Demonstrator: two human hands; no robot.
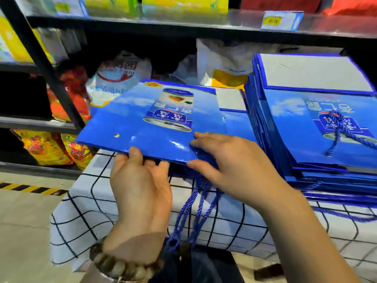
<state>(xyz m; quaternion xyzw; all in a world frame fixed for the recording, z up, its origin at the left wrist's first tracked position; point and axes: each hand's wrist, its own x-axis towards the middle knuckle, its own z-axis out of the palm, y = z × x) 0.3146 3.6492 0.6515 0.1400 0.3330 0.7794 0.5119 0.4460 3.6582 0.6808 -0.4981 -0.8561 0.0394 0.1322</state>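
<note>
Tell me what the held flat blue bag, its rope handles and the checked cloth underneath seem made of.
The blue bag looks like glossy coated paper or card: glare spots, crisp flat edges, a punched hole. The rope handles seem twisted synthetic cord with slight sheen: spiral strands show. The checked cloth is probably matte woven fabric: it drapes and folds over the edge.

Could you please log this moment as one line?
left hand grips blue bag near edge | right hand rests atop it | rope handles hang | bag stack right
</note>
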